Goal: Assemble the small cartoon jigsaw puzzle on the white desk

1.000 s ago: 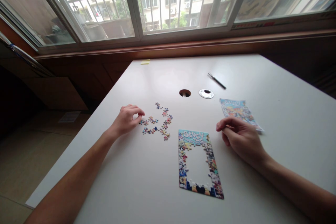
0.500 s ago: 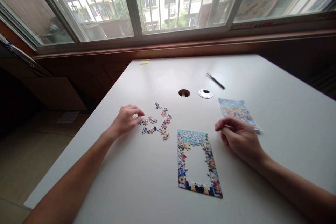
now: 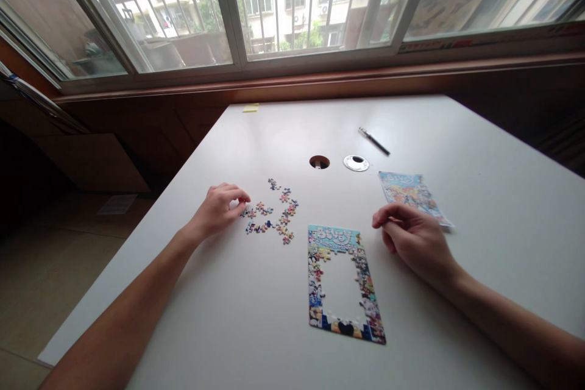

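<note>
A part-built jigsaw puzzle (image 3: 343,280) lies on the white table (image 3: 274,329); its colourful border is joined and its middle is bare. Several loose puzzle pieces (image 3: 274,216) are scattered left of it. My left hand (image 3: 218,209) rests at the left edge of those pieces, its fingertips pinched together over one of them. My right hand (image 3: 414,240) lies curled on the table just right of the puzzle's top, fingers folded in. A printed picture card (image 3: 411,194) lies just beyond my right hand.
A black pen (image 3: 373,141) lies further back. A round cable hole (image 3: 319,162) and its loose white cover (image 3: 356,163) sit mid-table. A yellow sticky note (image 3: 251,108) is at the far edge. Barred windows run behind; the floor drops off left.
The view has shifted slightly. Both hands stay where they were, and the pieces and puzzle have not moved.
</note>
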`<move>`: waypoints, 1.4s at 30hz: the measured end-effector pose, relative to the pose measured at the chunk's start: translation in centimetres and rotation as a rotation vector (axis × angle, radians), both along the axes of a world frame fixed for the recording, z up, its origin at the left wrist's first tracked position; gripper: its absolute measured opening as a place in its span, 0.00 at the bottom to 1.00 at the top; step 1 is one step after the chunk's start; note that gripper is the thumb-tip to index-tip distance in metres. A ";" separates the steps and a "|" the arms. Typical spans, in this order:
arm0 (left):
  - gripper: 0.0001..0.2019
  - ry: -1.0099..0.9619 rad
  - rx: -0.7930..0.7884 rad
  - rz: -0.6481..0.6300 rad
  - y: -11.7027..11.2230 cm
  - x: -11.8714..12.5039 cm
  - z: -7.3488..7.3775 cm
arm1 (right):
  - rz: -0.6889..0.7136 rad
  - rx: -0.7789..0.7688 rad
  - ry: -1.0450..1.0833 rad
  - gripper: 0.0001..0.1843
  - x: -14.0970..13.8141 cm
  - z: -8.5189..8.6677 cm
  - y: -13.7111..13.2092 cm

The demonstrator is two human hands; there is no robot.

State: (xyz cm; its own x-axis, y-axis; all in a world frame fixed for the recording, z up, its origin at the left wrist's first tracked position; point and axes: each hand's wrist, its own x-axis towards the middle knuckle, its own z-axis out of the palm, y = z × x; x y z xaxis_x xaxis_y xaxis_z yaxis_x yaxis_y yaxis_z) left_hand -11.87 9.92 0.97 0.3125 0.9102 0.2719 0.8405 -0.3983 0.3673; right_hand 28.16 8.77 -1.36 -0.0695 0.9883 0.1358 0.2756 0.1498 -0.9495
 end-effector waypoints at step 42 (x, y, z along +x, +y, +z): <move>0.09 0.002 -0.003 -0.009 0.0 0.0 -0.2 | 0.012 -0.017 -0.003 0.06 0.1 -0.3 0.2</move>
State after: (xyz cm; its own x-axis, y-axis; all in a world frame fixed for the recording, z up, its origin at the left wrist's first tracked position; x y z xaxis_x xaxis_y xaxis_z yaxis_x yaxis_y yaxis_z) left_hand -11.88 9.92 0.80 0.3214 0.9079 0.2690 0.8374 -0.4051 0.3668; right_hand 28.27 8.99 -1.62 -0.0817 0.9895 0.1189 0.2764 0.1371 -0.9512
